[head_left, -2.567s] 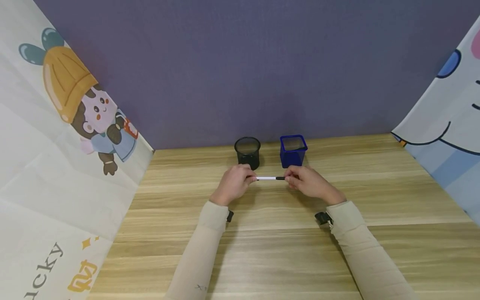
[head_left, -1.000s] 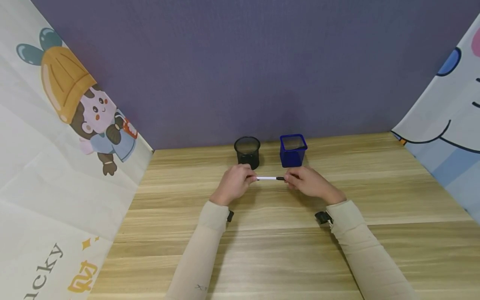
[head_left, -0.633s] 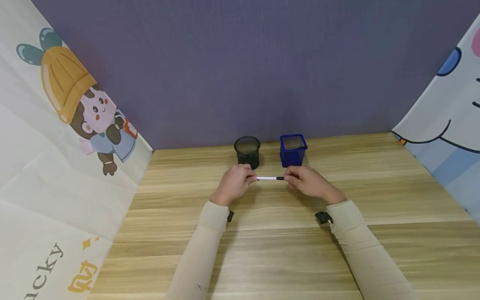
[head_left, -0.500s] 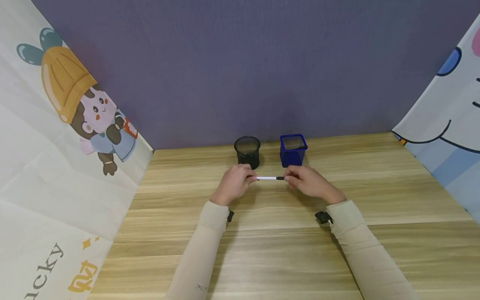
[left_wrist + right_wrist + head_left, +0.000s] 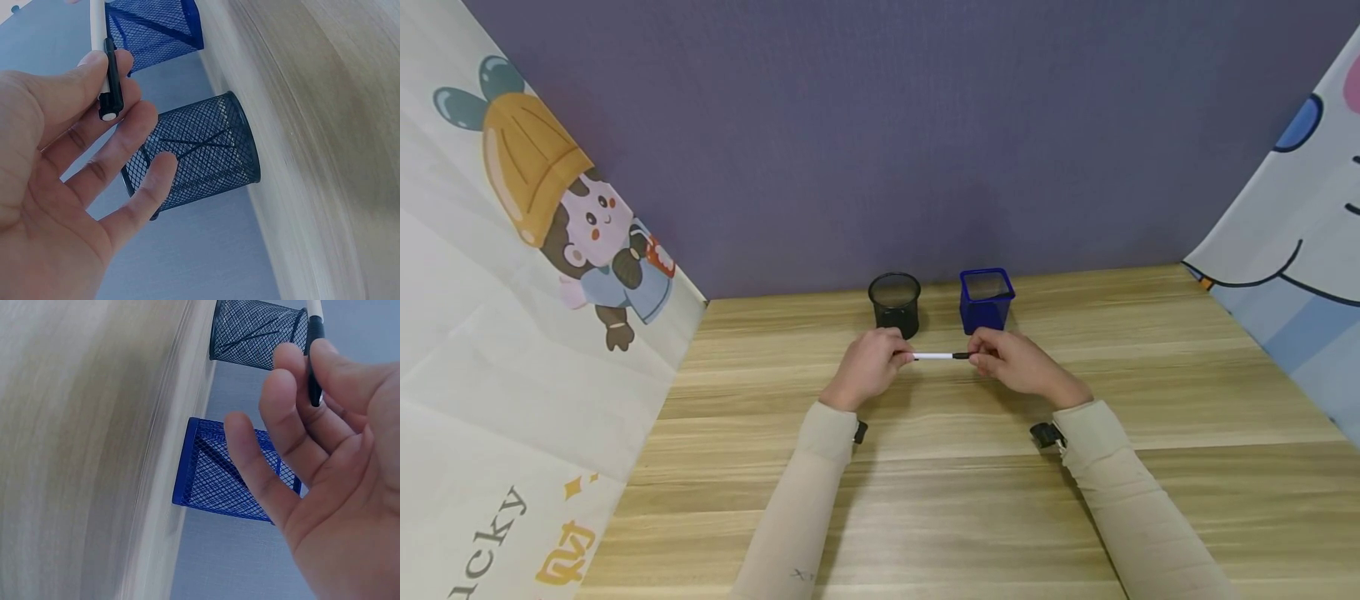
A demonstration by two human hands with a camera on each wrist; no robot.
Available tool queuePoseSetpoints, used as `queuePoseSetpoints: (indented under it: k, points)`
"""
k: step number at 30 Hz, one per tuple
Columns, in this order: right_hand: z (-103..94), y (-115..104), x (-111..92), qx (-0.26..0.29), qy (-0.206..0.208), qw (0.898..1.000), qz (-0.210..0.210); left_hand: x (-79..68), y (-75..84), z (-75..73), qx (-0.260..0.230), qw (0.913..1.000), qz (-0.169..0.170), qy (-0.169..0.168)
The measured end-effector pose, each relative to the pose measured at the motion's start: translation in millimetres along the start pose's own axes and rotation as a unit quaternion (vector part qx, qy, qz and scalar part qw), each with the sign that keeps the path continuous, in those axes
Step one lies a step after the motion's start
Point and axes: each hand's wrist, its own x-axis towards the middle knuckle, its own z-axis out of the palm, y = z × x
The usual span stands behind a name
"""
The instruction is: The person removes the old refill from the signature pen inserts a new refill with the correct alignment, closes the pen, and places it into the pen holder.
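A slim ballpoint pen (image 5: 934, 356), with a white barrel and a black grip, lies level between my two hands above the table. My left hand (image 5: 868, 367) pinches its clip end between thumb and index finger; the black clip (image 5: 111, 69) and end button show in the left wrist view. At the other end, my right hand (image 5: 1011, 360) pinches the black grip (image 5: 315, 337) with thumb and fingers, and the tip points past them. The other fingers of both hands are spread loosely. Behind the left hand stands a round black mesh pen holder (image 5: 896, 317). A square blue mesh pen holder (image 5: 984, 315) stands behind the right hand.
Dark thin lines show through the mesh of both holders. The wood-grain table (image 5: 940, 500) meets a purple-grey back panel (image 5: 880, 150) just behind them. Printed white cloths hang on the left (image 5: 475, 350) and right (image 5: 1307, 275).
The fingers of my right hand have shifted slightly upward at the pen's black end. The left hand, pen and holders stay in place.
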Motion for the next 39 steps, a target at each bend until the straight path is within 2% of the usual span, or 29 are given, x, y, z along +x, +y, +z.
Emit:
queuePoseSetpoints:
  k: [13,19,26,39]
  points:
    - [-0.5,-1.2,0.1,0.002,0.009,1.0,-0.004,0.4,0.9,0.5,-0.006,1.0,-0.003,0.002]
    - [0.2,-0.4,1.0,-0.007,0.01,1.0,0.014,0.9,1.6,-0.3,-0.004,1.0,-0.006,0.003]
    - [0.2,-0.5,1.2,-0.01,-0.007,0.999,0.033,0.8,1.6,-1.1,-0.005,0.9999,-0.01,0.002]
    - [-1.2,-1.9,2.0,-0.007,-0.017,0.999,0.027,1.2,1.2,-0.7,-0.007,0.9999,-0.01,-0.003]
